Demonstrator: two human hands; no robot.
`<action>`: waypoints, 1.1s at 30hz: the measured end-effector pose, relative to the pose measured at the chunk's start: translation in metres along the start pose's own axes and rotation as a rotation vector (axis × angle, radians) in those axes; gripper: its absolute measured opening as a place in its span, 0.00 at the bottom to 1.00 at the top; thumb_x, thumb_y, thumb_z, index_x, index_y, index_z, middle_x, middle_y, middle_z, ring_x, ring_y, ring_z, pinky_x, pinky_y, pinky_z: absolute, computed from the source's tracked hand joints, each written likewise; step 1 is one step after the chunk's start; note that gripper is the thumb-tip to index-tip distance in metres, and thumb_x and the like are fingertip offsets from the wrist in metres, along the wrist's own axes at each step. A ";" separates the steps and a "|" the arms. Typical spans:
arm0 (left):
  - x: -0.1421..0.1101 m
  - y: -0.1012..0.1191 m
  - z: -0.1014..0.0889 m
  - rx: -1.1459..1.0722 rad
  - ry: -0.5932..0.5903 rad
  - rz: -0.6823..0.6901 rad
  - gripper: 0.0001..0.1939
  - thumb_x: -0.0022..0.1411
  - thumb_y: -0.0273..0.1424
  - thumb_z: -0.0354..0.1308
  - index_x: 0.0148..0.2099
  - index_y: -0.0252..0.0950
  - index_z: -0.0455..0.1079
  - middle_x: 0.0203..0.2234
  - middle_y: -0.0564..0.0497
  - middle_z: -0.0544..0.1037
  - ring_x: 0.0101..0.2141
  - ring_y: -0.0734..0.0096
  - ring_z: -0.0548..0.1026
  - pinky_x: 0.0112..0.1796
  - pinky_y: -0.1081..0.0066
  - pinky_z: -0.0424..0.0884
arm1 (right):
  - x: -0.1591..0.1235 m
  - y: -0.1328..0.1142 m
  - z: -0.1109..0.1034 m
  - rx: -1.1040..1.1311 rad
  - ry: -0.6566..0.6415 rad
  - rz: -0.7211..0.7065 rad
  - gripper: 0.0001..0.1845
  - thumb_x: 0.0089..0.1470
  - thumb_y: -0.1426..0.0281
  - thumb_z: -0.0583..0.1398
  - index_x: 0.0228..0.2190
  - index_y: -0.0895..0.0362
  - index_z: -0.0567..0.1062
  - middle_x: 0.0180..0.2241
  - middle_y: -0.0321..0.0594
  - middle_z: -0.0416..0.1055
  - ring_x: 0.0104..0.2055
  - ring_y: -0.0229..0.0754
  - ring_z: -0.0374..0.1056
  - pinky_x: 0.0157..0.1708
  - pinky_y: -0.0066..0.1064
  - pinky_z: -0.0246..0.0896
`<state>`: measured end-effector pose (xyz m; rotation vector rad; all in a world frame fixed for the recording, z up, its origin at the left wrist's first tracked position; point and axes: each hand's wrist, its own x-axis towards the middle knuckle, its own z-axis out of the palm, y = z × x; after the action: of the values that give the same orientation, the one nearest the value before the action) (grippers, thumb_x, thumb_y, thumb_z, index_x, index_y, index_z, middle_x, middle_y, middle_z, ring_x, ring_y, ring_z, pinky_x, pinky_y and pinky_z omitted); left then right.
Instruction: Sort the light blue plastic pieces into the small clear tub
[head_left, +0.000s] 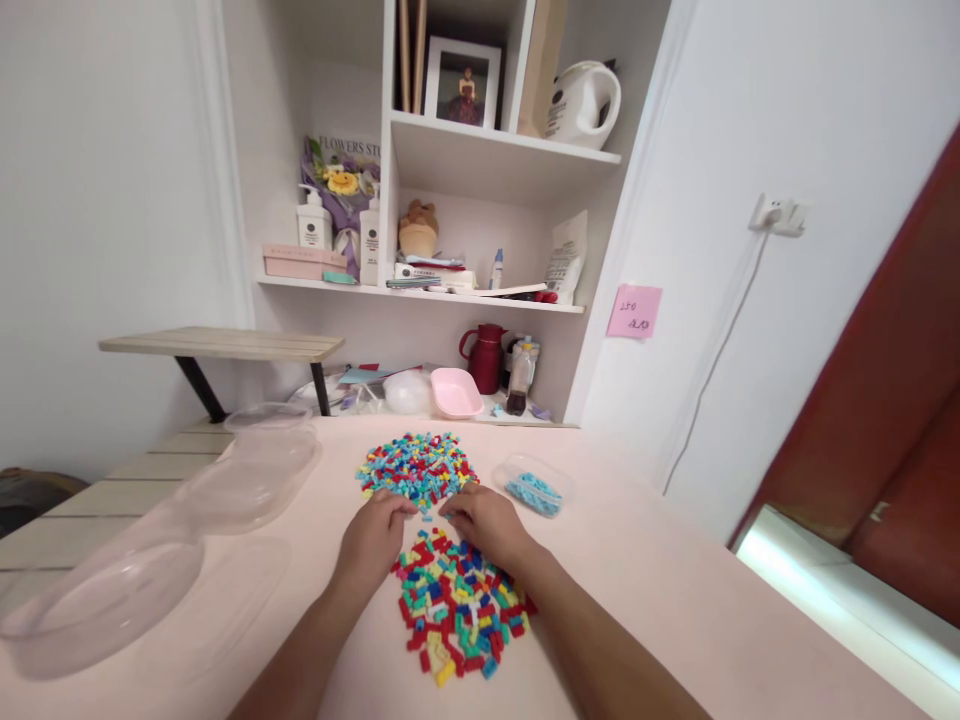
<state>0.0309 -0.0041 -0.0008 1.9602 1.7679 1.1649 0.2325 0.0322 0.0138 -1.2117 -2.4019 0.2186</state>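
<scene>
A heap of small toy building bricks (pixel 420 465) in mostly blue, red and yellow lies ahead of my hands. A second pile of larger-looking bricks (pixel 461 610) in mixed colours spreads nearer to me. My left hand (pixel 375 530) rests at the front left edge of the far heap, its thumb and fingers drawn together. Opposite it, my right hand (pixel 484 515) curls its fingers down between the two piles. Whatever is in either set of fingertips is too small to make out. A few loose light blue bricks (pixel 426 518) lie between the hands.
To the right stands a clear plastic tub (pixel 559 480) with light blue bricks. Several clear containers (pixel 247 480) line the table's left side. A pink tray (pixel 456 393), a red jug (pixel 487 360) and a bottle (pixel 519 380) stand at the back, below the shelves (pixel 487 150).
</scene>
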 end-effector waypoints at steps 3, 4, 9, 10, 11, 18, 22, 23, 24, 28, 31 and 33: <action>0.000 0.002 -0.001 -0.003 0.003 0.001 0.17 0.58 0.24 0.45 0.34 0.39 0.76 0.36 0.51 0.77 0.30 0.74 0.74 0.35 0.72 0.68 | 0.000 -0.001 -0.002 0.039 0.026 0.005 0.13 0.49 0.75 0.57 0.35 0.49 0.77 0.38 0.35 0.74 0.41 0.39 0.68 0.39 0.26 0.57; 0.000 0.003 -0.002 -0.004 0.010 -0.003 0.17 0.57 0.24 0.46 0.34 0.39 0.76 0.36 0.51 0.77 0.30 0.74 0.74 0.34 0.72 0.68 | 0.000 -0.001 -0.003 0.052 0.039 0.008 0.12 0.48 0.75 0.58 0.34 0.50 0.76 0.37 0.34 0.74 0.39 0.39 0.68 0.38 0.26 0.57; -0.001 0.007 -0.007 -0.031 0.073 -0.035 0.17 0.57 0.25 0.45 0.35 0.40 0.76 0.36 0.52 0.77 0.28 0.74 0.74 0.33 0.72 0.69 | -0.001 0.015 -0.022 0.131 0.281 0.043 0.05 0.51 0.70 0.60 0.32 0.52 0.75 0.32 0.35 0.72 0.32 0.38 0.66 0.33 0.27 0.56; -0.001 0.007 -0.008 -0.038 0.086 -0.041 0.17 0.57 0.25 0.46 0.35 0.40 0.76 0.36 0.52 0.77 0.28 0.74 0.74 0.32 0.72 0.69 | -0.002 0.021 -0.028 0.143 0.366 0.063 0.06 0.52 0.68 0.59 0.33 0.53 0.75 0.31 0.36 0.72 0.31 0.38 0.66 0.33 0.28 0.57; 0.000 0.008 -0.008 -0.044 0.095 -0.047 0.17 0.57 0.25 0.46 0.35 0.40 0.76 0.36 0.53 0.77 0.28 0.74 0.74 0.32 0.72 0.69 | -0.003 0.027 -0.034 0.149 0.451 0.092 0.07 0.54 0.67 0.57 0.33 0.53 0.75 0.30 0.37 0.71 0.31 0.39 0.66 0.33 0.29 0.57; 0.001 0.006 -0.008 -0.038 0.078 -0.070 0.17 0.57 0.25 0.45 0.35 0.40 0.76 0.36 0.53 0.78 0.29 0.74 0.74 0.32 0.72 0.69 | -0.016 0.065 -0.052 0.012 0.692 0.362 0.13 0.54 0.66 0.54 0.37 0.53 0.77 0.33 0.38 0.69 0.31 0.39 0.66 0.34 0.32 0.58; 0.001 0.003 -0.005 -0.044 0.067 -0.067 0.16 0.57 0.26 0.46 0.34 0.40 0.76 0.36 0.53 0.78 0.28 0.75 0.74 0.31 0.74 0.69 | -0.013 0.059 -0.046 0.055 0.722 0.294 0.17 0.55 0.68 0.53 0.44 0.52 0.75 0.37 0.40 0.68 0.32 0.39 0.67 0.36 0.33 0.60; 0.001 0.003 -0.005 -0.046 0.064 -0.065 0.16 0.57 0.26 0.46 0.33 0.40 0.76 0.36 0.53 0.78 0.28 0.75 0.74 0.31 0.74 0.69 | -0.012 0.054 -0.044 0.088 0.719 0.241 0.17 0.56 0.68 0.52 0.44 0.53 0.75 0.36 0.40 0.69 0.32 0.39 0.66 0.36 0.33 0.60; 0.001 0.002 -0.004 -0.048 0.059 -0.062 0.16 0.57 0.25 0.46 0.33 0.40 0.76 0.35 0.53 0.77 0.29 0.75 0.74 0.31 0.74 0.69 | -0.010 0.049 -0.041 0.126 0.696 0.178 0.16 0.56 0.68 0.52 0.43 0.53 0.75 0.35 0.40 0.69 0.32 0.39 0.67 0.36 0.32 0.61; 0.002 -0.001 -0.002 -0.049 0.054 -0.055 0.17 0.57 0.24 0.45 0.32 0.40 0.76 0.35 0.52 0.77 0.29 0.75 0.74 0.32 0.74 0.69 | -0.004 0.023 -0.023 0.221 0.450 -0.082 0.15 0.58 0.71 0.52 0.42 0.51 0.76 0.34 0.39 0.71 0.36 0.39 0.68 0.39 0.29 0.61; 0.004 -0.004 0.000 -0.048 0.056 -0.065 0.16 0.57 0.24 0.45 0.32 0.40 0.75 0.35 0.52 0.77 0.29 0.76 0.74 0.31 0.75 0.69 | -0.001 0.008 -0.006 0.124 0.269 -0.178 0.19 0.58 0.74 0.51 0.47 0.46 0.74 0.36 0.38 0.70 0.37 0.38 0.67 0.37 0.26 0.59; 0.004 -0.006 0.001 -0.053 0.060 -0.068 0.16 0.57 0.25 0.46 0.32 0.40 0.75 0.36 0.52 0.77 0.30 0.76 0.74 0.31 0.75 0.68 | 0.000 0.002 0.003 0.020 0.177 -0.215 0.19 0.59 0.71 0.53 0.48 0.43 0.74 0.36 0.37 0.69 0.35 0.37 0.66 0.34 0.25 0.58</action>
<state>0.0268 0.0013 -0.0035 1.8388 1.7991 1.2466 0.2328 0.0333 0.0105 -0.9142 -2.3456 0.0653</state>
